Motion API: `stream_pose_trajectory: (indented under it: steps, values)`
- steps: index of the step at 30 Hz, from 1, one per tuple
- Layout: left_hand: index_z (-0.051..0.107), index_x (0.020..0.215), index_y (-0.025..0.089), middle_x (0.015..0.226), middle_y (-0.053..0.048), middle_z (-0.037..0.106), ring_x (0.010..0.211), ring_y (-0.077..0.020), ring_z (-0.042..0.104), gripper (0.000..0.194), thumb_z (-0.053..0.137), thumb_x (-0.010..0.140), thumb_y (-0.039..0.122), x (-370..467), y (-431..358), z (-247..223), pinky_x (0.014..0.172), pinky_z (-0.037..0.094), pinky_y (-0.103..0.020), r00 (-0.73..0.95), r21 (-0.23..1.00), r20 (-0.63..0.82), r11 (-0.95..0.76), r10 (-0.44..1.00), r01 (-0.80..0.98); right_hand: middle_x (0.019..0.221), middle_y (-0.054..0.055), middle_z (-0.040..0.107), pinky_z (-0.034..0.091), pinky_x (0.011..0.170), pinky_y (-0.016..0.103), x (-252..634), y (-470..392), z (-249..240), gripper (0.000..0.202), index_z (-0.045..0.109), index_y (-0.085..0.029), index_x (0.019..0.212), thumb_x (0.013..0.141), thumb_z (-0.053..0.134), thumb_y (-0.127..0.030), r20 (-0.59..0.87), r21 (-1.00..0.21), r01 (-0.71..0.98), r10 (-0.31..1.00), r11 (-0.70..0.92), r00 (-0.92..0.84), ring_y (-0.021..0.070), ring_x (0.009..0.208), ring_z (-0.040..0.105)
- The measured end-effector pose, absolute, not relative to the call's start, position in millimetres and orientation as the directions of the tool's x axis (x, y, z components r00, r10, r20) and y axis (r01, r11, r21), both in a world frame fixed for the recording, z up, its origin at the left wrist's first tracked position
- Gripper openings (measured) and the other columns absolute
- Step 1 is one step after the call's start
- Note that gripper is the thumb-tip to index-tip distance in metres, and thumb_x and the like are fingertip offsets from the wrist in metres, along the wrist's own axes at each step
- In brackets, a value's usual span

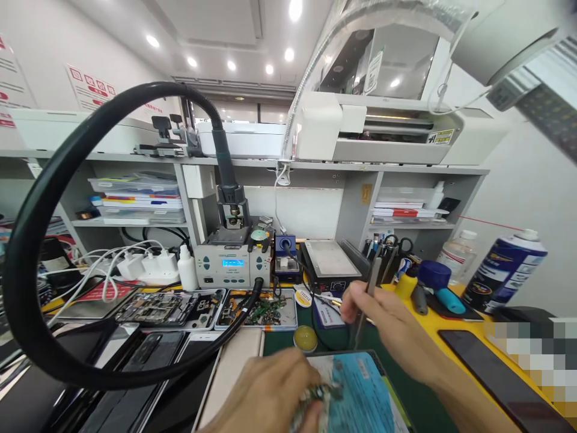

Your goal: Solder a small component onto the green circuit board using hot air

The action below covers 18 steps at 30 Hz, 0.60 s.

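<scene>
My left hand (274,391), low in the centre, is closed on a small circuit board (318,394), partly hidden by its fingers. The board is over a blue and white printed sheet (360,391). My right hand (383,316) is raised to the right of it, with thumb and fingers pinched on metal tweezers (373,279); their blurred tips point down. Between the hands, just past the sheet, sits a round tin (305,338) of yellowish paste. A soldering iron (339,305) seems to lie behind my right hand, partly hidden.
A thick black hose (27,240) arcs over the left side from a hot-air station (232,264). Trays of parts (293,313) and several phones (139,373) lie left. At right are a spray can (505,270), a bottle (455,255) and a dark phone (500,373).
</scene>
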<state>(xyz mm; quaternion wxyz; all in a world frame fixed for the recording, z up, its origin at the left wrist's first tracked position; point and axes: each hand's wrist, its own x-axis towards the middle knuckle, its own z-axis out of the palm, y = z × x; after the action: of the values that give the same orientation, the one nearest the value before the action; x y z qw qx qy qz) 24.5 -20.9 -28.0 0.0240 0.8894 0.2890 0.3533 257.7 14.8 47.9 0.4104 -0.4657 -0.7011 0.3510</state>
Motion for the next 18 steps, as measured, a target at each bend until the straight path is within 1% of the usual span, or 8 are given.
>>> stream_pose_trajectory:
  steps: [1, 2, 4, 8, 10, 12, 15, 18]
  values:
    - [0.056, 0.099, 0.023, 0.087, 0.000, 0.066, 0.073, -0.0182, 0.065, 0.017, 0.055, 0.084, 0.015, 23, -19, -24, 0.060, 0.047, -0.031, 0.524, 0.303, 0.618, -0.792, 0.587, 0.530, 0.084, 0.002, 0.059, 0.041, 0.077, 0.035, 256, 14, 48, 0.047, 0.061, -0.021, 0.082, 0.105, 0.039, -0.056, 0.276, -0.826, 0.439, 0.932, 0.354, -0.234, 0.0220, 0.084, 0.056]
    - [0.056, 0.097, 0.023, 0.088, 0.000, 0.065, 0.075, -0.0193, 0.064, 0.015, 0.054, 0.084, 0.015, 21, -17, -20, 0.062, 0.047, -0.032, 0.493, 0.371, 0.555, -0.730, 0.670, 0.574, 0.086, 0.002, 0.058, 0.040, 0.077, 0.035, 255, 13, 47, 0.047, 0.060, -0.022, 0.082, 0.106, 0.037, -0.056, 0.292, -0.780, 0.498, 0.924, 0.380, -0.246, 0.0218, 0.084, 0.055]
    - [0.057, 0.093, 0.023, 0.090, -0.001, 0.064, 0.078, -0.0209, 0.062, 0.010, 0.056, 0.085, 0.017, 19, -15, -11, 0.067, 0.047, -0.035, 0.515, 0.434, 0.379, -0.639, 0.769, 0.635, 0.086, 0.001, 0.056, 0.040, 0.074, 0.034, 254, 10, 47, 0.046, 0.058, -0.023, 0.084, 0.107, 0.033, -0.053, 0.298, -0.706, 0.577, 0.911, 0.411, -0.285, 0.0210, 0.082, 0.054]
    - [0.057, 0.090, 0.022, 0.094, -0.002, 0.061, 0.095, -0.0238, 0.056, 0.010, 0.056, 0.085, 0.014, 21, -17, -4, 0.090, 0.043, -0.044, 0.593, 0.456, 0.309, -0.663, 0.744, 0.594, 0.079, 0.001, 0.056, 0.040, 0.067, 0.032, 255, 6, 43, 0.045, 0.057, -0.022, 0.083, 0.108, 0.032, -0.048, 0.281, -0.583, 0.667, 0.885, 0.464, -0.371, 0.0205, 0.075, 0.055]
    - [0.058, 0.090, 0.022, 0.097, -0.001, 0.061, 0.098, -0.0234, 0.054, 0.010, 0.056, 0.086, 0.013, 24, -19, -7, 0.095, 0.040, -0.045, 0.602, 0.485, 0.294, -0.659, 0.742, 0.575, 0.075, 0.000, 0.056, 0.040, 0.063, 0.032, 258, 6, 40, 0.045, 0.056, -0.022, 0.078, 0.108, 0.033, -0.047, 0.269, -0.529, 0.697, 0.875, 0.484, -0.403, 0.0199, 0.069, 0.053]
    - [0.058, 0.090, 0.022, 0.097, -0.001, 0.060, 0.098, -0.0226, 0.053, 0.010, 0.057, 0.087, 0.012, 27, -20, -10, 0.097, 0.038, -0.045, 0.596, 0.509, 0.293, -0.649, 0.748, 0.565, 0.068, -0.001, 0.053, 0.038, 0.059, 0.031, 263, 5, 39, 0.045, 0.053, -0.023, 0.072, 0.107, 0.038, -0.047, 0.209, -0.498, 0.721, 0.873, 0.482, -0.440, 0.0181, 0.061, 0.048]
    - [0.059, 0.089, 0.022, 0.095, -0.001, 0.060, 0.095, -0.0223, 0.053, 0.011, 0.057, 0.086, 0.011, 31, -21, -12, 0.093, 0.039, -0.043, 0.574, 0.514, 0.299, -0.635, 0.763, 0.577, 0.062, -0.004, 0.049, 0.036, 0.055, 0.029, 276, 4, 40, 0.041, 0.055, -0.022, 0.073, 0.105, 0.046, -0.047, 0.047, -0.533, 0.735, 0.882, 0.419, -0.469, 0.0158, 0.055, 0.044]
    - [0.061, 0.088, 0.021, 0.094, -0.002, 0.062, 0.094, -0.0233, 0.054, 0.012, 0.058, 0.084, 0.010, 34, -20, -13, 0.090, 0.041, -0.044, 0.548, 0.488, 0.311, -0.625, 0.776, 0.609, 0.073, -0.001, 0.061, 0.043, 0.057, 0.027, 290, -2, 37, 0.032, 0.065, -0.022, 0.087, 0.102, 0.053, -0.047, -0.013, -0.736, 0.613, 0.898, 0.288, -0.439, 0.0157, 0.062, 0.054]
